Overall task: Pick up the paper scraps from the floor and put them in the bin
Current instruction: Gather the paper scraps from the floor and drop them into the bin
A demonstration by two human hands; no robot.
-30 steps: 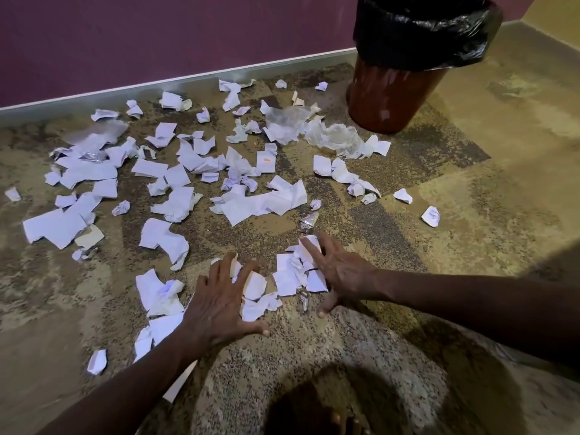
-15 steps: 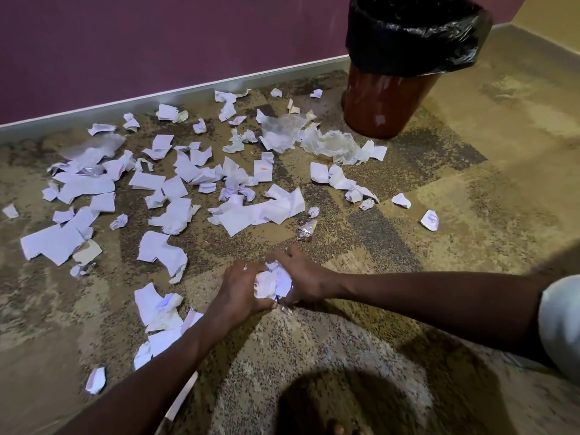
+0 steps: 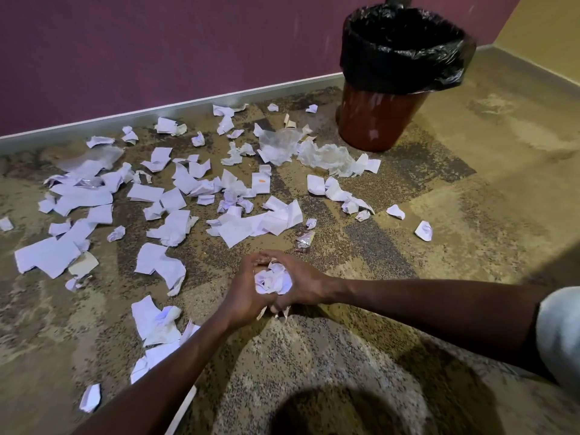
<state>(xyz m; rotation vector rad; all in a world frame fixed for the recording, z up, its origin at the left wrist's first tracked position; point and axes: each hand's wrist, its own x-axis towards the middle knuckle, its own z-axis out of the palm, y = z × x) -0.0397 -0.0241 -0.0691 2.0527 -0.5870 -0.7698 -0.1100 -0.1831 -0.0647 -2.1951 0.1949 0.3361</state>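
Note:
My left hand (image 3: 243,293) and my right hand (image 3: 306,281) are cupped together just above the carpet, both gripping one bunch of white paper scraps (image 3: 272,280). A few scrap ends stick out under the hands. Several more white paper scraps (image 3: 175,196) lie strewn over the floor to the left and beyond the hands, as far as the wall. The bin (image 3: 381,117) is a brown tub with a black bag liner (image 3: 405,48), standing upright at the far right by the wall, its mouth uncovered.
Crumpled clear plastic (image 3: 324,157) lies near the bin's foot, and a small foil wrapper (image 3: 304,241) sits just beyond my hands. A purple wall with a metal skirting strip (image 3: 175,105) bounds the far side. Bare carpet (image 3: 470,215) stretches to the right.
My hands, flat on the scraps a second ago, swept them together into one bunch and now hold it slightly higher. The view has tilted up toward the bin.

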